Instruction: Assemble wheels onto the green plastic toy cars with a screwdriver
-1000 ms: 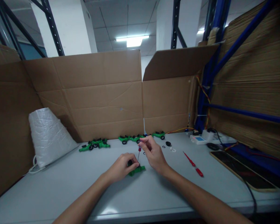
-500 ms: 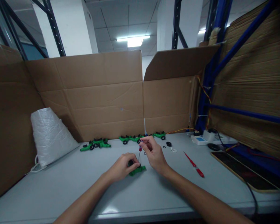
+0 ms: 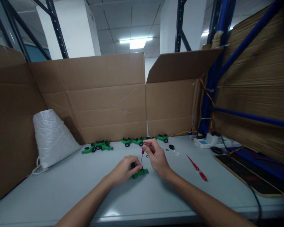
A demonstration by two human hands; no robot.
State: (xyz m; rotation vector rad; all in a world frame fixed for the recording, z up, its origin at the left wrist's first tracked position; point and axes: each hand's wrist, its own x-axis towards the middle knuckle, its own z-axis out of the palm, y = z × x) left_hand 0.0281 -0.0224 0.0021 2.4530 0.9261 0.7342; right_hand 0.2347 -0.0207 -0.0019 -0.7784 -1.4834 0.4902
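hands are working mid-counter [image 3: 61, 195]. left hand [image 3: 123, 170] is pinning a green part [image 3: 139, 173] down, fingers curled shut around it. right hand [image 3: 157, 156] is pinching a small screwdriver [image 3: 142, 155] upright, fingers closed on its handle, tip sitting at the part's top. finished-looking green pieces [image 3: 97, 146] are lining the cardboard wall [image 3: 97, 104], so several seem done; loose rings [image 3: 171, 147] are lying beside a red screwdriver [image 3: 196, 168], suggesting more remains.
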